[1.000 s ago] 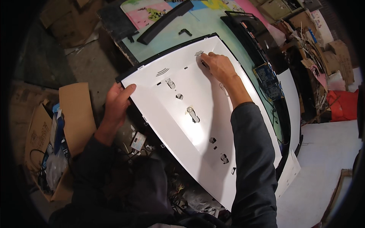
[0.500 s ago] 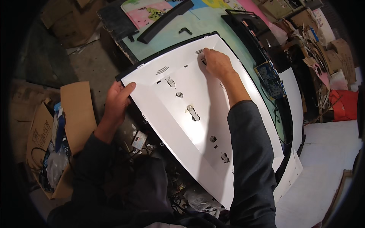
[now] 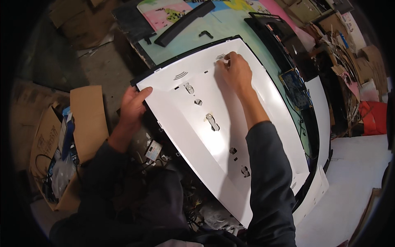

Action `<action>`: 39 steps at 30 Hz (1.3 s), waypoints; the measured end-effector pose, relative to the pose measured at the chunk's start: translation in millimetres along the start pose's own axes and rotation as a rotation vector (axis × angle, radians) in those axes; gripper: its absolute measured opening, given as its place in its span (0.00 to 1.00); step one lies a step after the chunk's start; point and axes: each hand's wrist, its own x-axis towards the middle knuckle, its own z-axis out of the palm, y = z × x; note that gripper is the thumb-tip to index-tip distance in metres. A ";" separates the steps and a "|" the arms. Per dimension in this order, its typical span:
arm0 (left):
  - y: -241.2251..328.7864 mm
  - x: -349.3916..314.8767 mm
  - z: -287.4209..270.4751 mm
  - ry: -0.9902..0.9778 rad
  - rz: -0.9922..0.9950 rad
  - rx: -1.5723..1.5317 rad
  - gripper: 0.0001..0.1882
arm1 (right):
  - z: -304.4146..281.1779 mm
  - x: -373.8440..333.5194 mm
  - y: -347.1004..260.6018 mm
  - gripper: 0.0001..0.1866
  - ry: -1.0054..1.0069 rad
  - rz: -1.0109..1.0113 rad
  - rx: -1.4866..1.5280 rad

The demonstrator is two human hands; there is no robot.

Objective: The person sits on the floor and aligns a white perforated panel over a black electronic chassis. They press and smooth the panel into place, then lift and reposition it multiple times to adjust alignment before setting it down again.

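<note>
A tray-like white sheet [image 3: 185, 123] with sloped sides, slots and cutouts lies in a black frame [image 3: 187, 54], like a television backlight panel. My left hand [image 3: 133, 106] grips the panel's far left corner, its thumb on the white rim and its fingers underneath. Over the far right part of the sheet, my right hand [image 3: 239, 75] is curled with thumb and fingers together. Whatever it may pinch is hidden. Small clear lenses show through the cutouts, among them one lens [image 3: 189, 89] near the left corner and another on a pale strip [image 3: 212, 122] at mid-panel.
Behind the panel, a greenish table [image 3: 181, 39] carries a long black bar [image 3: 185, 22] and a small black bracket [image 3: 205, 34]. A blue circuit board [image 3: 295, 88] lies to the right. An open cardboard box [image 3: 88, 123] with cables and plastic stands left; cardboard scraps fill the far right.
My right hand has lifted slightly from the cutout near the far edge, and its fingers have shifted. My left hand still holds the corner. The whole view has shifted a little.
</note>
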 end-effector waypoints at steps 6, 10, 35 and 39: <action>-1.9 -2.3 2.9 0.029 -0.036 -0.083 0.18 | 2.9 -30.4 -45.3 0.17 -0.317 -0.098 0.220; -3.4 -1.7 -4.9 0.001 -0.079 -0.094 0.20 | 3.8 -34.3 -51.3 0.16 -0.332 -0.124 0.138; -21.4 -3.2 16.2 0.030 0.118 0.016 0.24 | 25.9 -74.8 -27.3 0.30 -0.069 -0.301 -0.189; -25.1 -6.5 18.5 0.112 0.073 -0.022 0.24 | 24.8 -78.1 -24.2 0.30 -0.088 -0.288 -0.164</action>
